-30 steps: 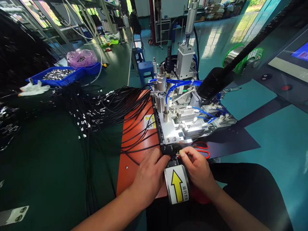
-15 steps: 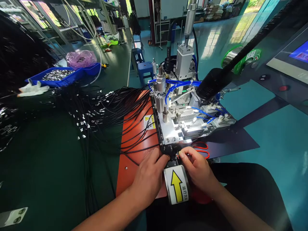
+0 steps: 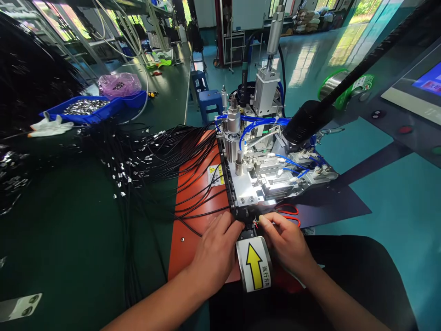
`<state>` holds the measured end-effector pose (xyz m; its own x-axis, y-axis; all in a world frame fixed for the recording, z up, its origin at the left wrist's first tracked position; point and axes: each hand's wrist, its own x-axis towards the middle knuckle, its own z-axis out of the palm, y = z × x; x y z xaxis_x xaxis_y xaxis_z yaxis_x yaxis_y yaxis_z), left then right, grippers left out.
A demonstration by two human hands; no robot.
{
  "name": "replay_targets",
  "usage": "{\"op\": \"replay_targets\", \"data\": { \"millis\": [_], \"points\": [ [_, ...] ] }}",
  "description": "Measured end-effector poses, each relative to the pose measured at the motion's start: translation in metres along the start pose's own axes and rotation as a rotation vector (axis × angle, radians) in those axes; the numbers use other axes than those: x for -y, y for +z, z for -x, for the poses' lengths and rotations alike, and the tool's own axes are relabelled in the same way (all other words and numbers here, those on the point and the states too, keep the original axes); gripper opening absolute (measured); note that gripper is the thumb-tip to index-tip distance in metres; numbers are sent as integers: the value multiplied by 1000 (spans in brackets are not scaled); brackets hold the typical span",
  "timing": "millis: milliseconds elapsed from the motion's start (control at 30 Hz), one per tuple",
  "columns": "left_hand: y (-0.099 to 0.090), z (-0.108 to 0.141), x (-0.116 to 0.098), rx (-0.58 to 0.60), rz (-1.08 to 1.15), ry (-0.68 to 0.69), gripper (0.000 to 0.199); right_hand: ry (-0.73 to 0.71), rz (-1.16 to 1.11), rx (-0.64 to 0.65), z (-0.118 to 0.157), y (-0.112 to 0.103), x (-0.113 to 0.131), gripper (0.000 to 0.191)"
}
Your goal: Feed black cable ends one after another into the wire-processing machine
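Note:
My left hand (image 3: 216, 243) lies over the orange plate (image 3: 188, 255), its thumb and fingers closed on a black cable (image 3: 189, 228) that runs beneath it towards the machine's front edge. Thin coloured wires (image 3: 255, 223) fan out from the cable's end, just past my left fingertips. Right beside those wires, my right hand (image 3: 287, 239) has its thumb and forefinger pinched together; what is between them is too small to make out. Below the wires is a rounded metal cover (image 3: 254, 265) with a yellow arrow. Behind both hands stands the silver machine (image 3: 265, 179) with blue air tubes.
Many black cables (image 3: 193, 147) spread over the dark green table (image 3: 69, 230). A blue tray (image 3: 86, 110) of small metal parts and a white glove (image 3: 51, 126) are at the left. Red-handled scissors (image 3: 289, 210) lie by the machine. A black flexible hose (image 3: 306, 122) slants above it.
The view has shifted slightly. My right fingertips have drawn a little to the right, so the coloured wires show more clearly. My left hand stays in place.

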<state>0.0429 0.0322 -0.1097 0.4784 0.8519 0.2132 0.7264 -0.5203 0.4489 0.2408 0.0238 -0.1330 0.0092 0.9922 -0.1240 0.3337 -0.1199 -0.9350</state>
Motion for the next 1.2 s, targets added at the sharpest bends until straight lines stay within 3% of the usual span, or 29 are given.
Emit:
{"op": "replay_targets", "data": {
  "millis": [67, 133, 333, 500, 967, 1067, 1200],
  "points": [
    [0, 0, 0, 5, 10, -3, 24, 147, -119, 113, 2, -5, 7, 33],
    [0, 1, 0, 2, 14, -4, 22, 176, -193, 166, 4, -8, 13, 31],
    [2, 1, 0, -17, 30, 13, 20, 210, -124, 98, 5, -5, 22, 31],
    [1, 1, 1, -28, 39, 18, 21, 143, 64, 33, 7, -5, 26, 30],
    [1, 0, 0, -40, 32, 22, 18, 6, 213, -1, 5, -12, 22, 24],
    [1, 0, 0, -28, 32, 17, 19, -101, 264, -37, 4, -15, 22, 18],
    [0, -1, -1, -35, 32, 24, 20, -235, 254, 23, 0, -15, 22, 21]
  ]
}}
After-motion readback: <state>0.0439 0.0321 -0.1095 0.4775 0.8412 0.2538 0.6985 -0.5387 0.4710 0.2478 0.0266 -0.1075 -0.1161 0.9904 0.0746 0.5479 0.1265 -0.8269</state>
